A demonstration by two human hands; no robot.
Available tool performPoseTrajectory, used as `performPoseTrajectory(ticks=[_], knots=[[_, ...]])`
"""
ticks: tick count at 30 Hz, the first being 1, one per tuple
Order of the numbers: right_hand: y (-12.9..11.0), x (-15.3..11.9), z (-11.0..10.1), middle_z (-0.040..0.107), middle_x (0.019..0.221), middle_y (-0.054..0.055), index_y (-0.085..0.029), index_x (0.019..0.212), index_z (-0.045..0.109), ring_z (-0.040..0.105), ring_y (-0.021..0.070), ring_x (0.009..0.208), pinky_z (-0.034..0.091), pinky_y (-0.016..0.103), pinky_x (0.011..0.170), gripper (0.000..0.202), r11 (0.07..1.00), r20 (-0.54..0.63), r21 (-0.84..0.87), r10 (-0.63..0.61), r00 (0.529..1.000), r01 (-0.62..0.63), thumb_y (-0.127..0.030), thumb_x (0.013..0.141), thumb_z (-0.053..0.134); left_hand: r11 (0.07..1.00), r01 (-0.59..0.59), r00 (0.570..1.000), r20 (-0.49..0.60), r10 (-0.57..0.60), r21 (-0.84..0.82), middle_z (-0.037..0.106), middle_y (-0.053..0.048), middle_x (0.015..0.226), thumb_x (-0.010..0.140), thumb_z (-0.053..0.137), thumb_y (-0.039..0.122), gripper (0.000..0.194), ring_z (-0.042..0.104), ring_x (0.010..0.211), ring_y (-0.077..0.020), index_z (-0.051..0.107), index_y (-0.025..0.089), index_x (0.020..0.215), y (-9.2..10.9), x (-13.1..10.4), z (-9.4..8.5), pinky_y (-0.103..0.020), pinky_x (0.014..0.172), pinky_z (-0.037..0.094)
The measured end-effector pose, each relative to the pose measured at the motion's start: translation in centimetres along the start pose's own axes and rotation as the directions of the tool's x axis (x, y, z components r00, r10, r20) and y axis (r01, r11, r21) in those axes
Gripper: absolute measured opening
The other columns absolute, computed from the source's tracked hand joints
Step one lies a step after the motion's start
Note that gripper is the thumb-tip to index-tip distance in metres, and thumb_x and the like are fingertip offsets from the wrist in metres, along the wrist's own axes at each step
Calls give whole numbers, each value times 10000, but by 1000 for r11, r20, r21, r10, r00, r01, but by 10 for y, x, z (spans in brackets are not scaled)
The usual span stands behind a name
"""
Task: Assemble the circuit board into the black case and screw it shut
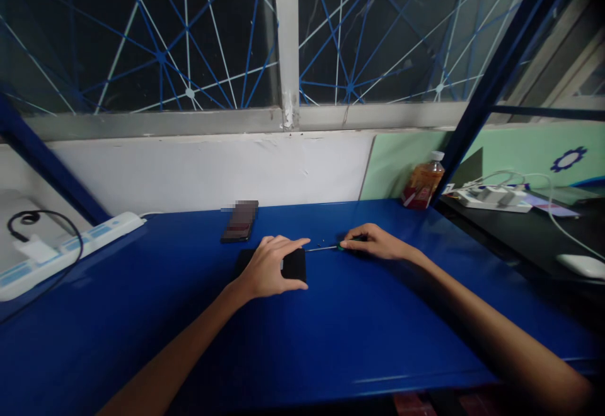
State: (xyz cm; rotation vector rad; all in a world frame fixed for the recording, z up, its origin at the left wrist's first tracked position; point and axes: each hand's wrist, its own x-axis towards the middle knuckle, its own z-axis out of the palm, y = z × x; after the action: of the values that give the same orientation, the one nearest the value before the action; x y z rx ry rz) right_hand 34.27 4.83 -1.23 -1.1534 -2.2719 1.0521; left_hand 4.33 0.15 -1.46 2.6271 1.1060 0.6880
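Observation:
My left hand point(270, 270) lies over a flat black box point(296, 266) on the blue table, thumb at its near edge and forefinger along its far edge, steadying it. Much of the box is hidden under that hand. To its right, my right hand point(375, 242) is closed around the handle of a screwdriver point(323, 249). The thin metal shaft points left, its tip at the box's right side; whether it sits in a screw cannot be made out. A few tiny dark pieces, perhaps screws point(322, 243), lie just behind the shaft.
Behind the box lies a dark phone point(240, 222). A white power strip point(111, 232) with a black cable runs along the table's left. A drink bottle point(424, 183) stands at the back right. Another power strip point(494, 199) and a white rounded object point(581, 266) rest on the black table.

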Motion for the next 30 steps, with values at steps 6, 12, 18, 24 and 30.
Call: performPoseTrajectory(ticks=[6, 12, 18, 24, 30], knots=[[-2, 1, 6, 547, 664, -16, -161, 815, 583, 441, 94, 552, 348, 231, 506, 364, 1000, -25, 29, -2, 1000, 2, -522, 787, 624, 1000, -12, 1000, 1, 12, 8, 644, -50, 1125, 650, 757, 538, 808, 555, 1010, -275, 433, 320, 1358, -1, 0, 0, -462, 912, 361], [-1, -1, 3, 581, 679, -15, -171, 859, 535, 477, 89, 524, 367, 216, 463, 379, 982, 16, 186, 35, 999, -37, -425, 684, 755, 1000, -21, 1000, -3, 21, 16, 638, -53, 1147, 658, 746, 544, 787, 551, 1021, -283, 441, 323, 1349, -2, 0, 1, -471, 913, 359], [0, -1, -2, 535, 618, -15, -153, 781, 636, 450, 92, 502, 367, 235, 462, 395, 996, 48, 85, 32, 998, -36, -544, 807, 589, 1000, -23, 1000, 7, 22, 14, 630, -51, 1172, 670, 733, 549, 788, 547, 1036, -288, 421, 337, 1362, -3, -1, 1, -480, 917, 356], [-2, 1, 2, 490, 616, -37, -165, 743, 587, 404, 84, 534, 320, 227, 490, 368, 999, -6, 11, -45, 999, 45, -514, 852, 547, 1000, -20, 1000, 11, 19, 18, 626, -52, 1188, 668, 731, 551, 783, 547, 1047, -290, 430, 331, 1357, -2, -1, 1, -482, 926, 356], [-1, -2, 2, 565, 662, -41, -187, 909, 502, 434, 61, 423, 338, 205, 396, 432, 969, 52, 239, 54, 997, -65, -449, 675, 753, 999, -16, 1000, 12, 16, 30, 622, -62, 1193, 673, 731, 548, 779, 543, 1057, -296, 440, 315, 1357, -2, -1, 2, -481, 928, 357]])
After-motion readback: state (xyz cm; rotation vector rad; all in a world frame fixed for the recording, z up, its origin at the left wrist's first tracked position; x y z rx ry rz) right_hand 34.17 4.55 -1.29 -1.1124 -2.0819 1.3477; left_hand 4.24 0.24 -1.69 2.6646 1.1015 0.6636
